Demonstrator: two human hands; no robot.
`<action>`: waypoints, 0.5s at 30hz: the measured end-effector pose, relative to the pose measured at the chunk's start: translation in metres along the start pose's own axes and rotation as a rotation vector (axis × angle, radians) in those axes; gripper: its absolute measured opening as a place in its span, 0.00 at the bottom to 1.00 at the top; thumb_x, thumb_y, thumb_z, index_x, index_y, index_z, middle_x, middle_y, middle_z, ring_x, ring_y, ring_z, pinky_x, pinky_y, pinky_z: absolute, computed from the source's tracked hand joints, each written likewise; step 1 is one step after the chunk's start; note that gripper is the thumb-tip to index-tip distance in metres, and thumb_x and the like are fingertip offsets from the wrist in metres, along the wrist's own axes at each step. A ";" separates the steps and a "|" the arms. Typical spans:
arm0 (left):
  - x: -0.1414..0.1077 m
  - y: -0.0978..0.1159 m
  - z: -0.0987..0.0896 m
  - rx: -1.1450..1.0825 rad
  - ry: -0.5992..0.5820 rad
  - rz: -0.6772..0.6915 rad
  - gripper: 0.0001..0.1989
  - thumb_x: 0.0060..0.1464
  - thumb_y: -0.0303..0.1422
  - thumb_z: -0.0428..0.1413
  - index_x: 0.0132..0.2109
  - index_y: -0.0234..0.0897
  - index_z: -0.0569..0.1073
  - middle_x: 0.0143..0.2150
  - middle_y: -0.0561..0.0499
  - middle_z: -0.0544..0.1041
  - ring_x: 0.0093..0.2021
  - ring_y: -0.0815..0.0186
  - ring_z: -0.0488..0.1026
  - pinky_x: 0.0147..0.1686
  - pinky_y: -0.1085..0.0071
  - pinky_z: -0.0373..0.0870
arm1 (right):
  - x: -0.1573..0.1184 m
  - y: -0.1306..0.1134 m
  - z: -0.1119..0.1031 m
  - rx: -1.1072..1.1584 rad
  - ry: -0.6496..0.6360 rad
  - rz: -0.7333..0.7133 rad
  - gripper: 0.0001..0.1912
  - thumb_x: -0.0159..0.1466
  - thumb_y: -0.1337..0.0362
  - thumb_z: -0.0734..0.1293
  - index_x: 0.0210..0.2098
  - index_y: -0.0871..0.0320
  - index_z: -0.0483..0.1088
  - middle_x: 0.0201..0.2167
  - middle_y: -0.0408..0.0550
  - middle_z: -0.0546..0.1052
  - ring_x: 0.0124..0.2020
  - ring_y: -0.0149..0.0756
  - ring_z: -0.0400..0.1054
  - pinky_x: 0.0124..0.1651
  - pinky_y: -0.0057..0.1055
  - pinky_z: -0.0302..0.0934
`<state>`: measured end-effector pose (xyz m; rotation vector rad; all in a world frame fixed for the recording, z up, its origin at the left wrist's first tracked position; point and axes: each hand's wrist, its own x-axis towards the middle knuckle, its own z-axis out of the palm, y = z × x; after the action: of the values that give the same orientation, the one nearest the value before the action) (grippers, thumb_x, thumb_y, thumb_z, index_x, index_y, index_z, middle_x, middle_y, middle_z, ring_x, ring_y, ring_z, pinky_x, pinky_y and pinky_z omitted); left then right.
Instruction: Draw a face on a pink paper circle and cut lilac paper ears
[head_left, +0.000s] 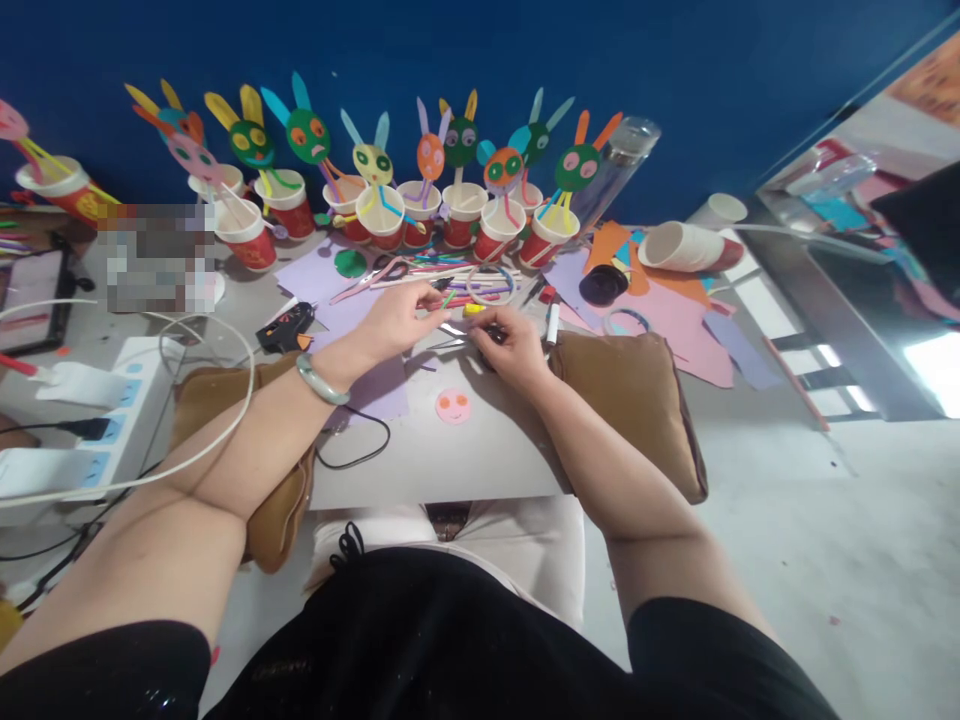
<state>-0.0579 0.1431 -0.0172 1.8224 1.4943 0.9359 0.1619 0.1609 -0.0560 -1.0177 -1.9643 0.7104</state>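
Note:
My left hand, with a pale bangle on its wrist, reaches over the middle of the table. Its thumb and fingertips come together by a small green piece, too small to make out well. Opposite it, my right hand has its fingers curled in. Thin silvery strips, perhaps blades, show beside its fingertips, and what it grips is mostly hidden. Just beyond those fingertips is a small yellow object. Nearer to me lies a pink paper disc with orange eyes and a drawn smile.
Red-and-white paper cups with colourful rabbit-eared paper figures line the back wall. Chenille stems lie before them. A glue gun and power strip are left. Brown cushions lie under both forearms; coloured paper is at right.

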 end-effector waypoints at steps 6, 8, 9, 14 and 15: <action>-0.008 0.018 0.008 -0.475 -0.235 -0.087 0.21 0.43 0.41 0.71 0.41 0.33 0.78 0.34 0.49 0.80 0.30 0.69 0.73 0.32 0.72 0.69 | 0.000 -0.019 -0.004 0.265 -0.037 0.132 0.14 0.58 0.55 0.74 0.27 0.55 0.67 0.24 0.41 0.73 0.27 0.32 0.65 0.37 0.33 0.63; -0.010 0.021 0.007 -0.512 -0.246 -0.082 0.19 0.42 0.41 0.72 0.37 0.34 0.78 0.29 0.52 0.78 0.28 0.71 0.71 0.28 0.73 0.66 | -0.001 -0.023 -0.004 0.317 -0.046 0.154 0.16 0.57 0.53 0.75 0.27 0.55 0.67 0.23 0.40 0.73 0.26 0.31 0.64 0.35 0.32 0.62; -0.010 0.022 0.007 -0.504 -0.225 -0.076 0.17 0.44 0.40 0.71 0.34 0.34 0.77 0.27 0.52 0.77 0.27 0.72 0.70 0.27 0.74 0.65 | -0.002 -0.024 -0.004 0.334 -0.048 0.164 0.16 0.57 0.53 0.75 0.27 0.55 0.67 0.23 0.40 0.73 0.26 0.31 0.64 0.34 0.32 0.62; -0.011 0.022 0.006 -0.495 -0.194 -0.129 0.10 0.56 0.32 0.62 0.27 0.34 0.75 0.27 0.50 0.79 0.25 0.73 0.72 0.28 0.74 0.66 | -0.006 -0.027 -0.004 0.386 -0.027 0.225 0.13 0.59 0.55 0.73 0.29 0.54 0.68 0.23 0.41 0.74 0.24 0.30 0.64 0.30 0.30 0.58; -0.012 0.023 0.006 -0.504 -0.222 -0.165 0.10 0.56 0.31 0.62 0.27 0.34 0.75 0.27 0.49 0.80 0.25 0.73 0.72 0.27 0.74 0.66 | -0.006 -0.027 -0.004 0.395 -0.014 0.238 0.12 0.59 0.55 0.72 0.30 0.54 0.68 0.22 0.40 0.73 0.24 0.30 0.63 0.29 0.30 0.57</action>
<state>-0.0415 0.1270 -0.0033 1.3669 1.1258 0.8966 0.1571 0.1424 -0.0357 -1.0069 -1.6380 1.1856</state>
